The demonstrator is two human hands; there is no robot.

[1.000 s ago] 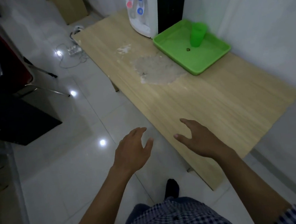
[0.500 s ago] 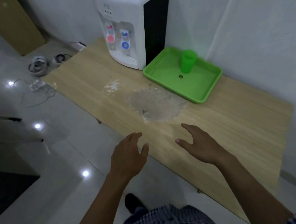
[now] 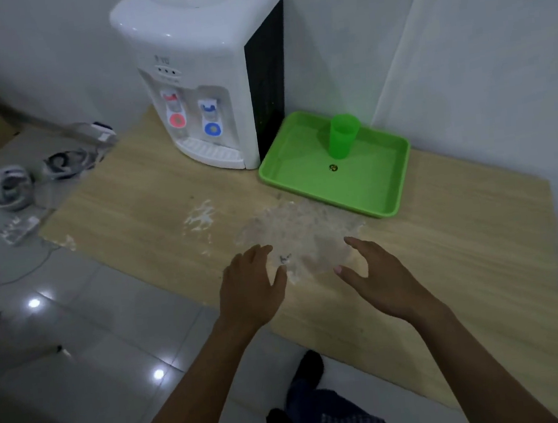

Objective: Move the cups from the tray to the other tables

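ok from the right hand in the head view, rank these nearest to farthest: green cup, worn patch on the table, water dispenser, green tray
From the right hand:
1. Worn patch, on the table just ahead of the fingers.
2. Green tray, farther back, its near rim closest.
3. Green cup, upright toward the tray's far side.
4. Water dispenser, back left beside the tray; its base is close to the cup's range, so 3 and 4 are near a tie.

I stand at a pale wooden table [image 3: 140,212] pushed against plain white walls [image 3: 459,37]. Left of it, my glossy tiled floor [image 3: 87,331] reflects ceiling lights and holds tangled cables [image 3: 13,187].
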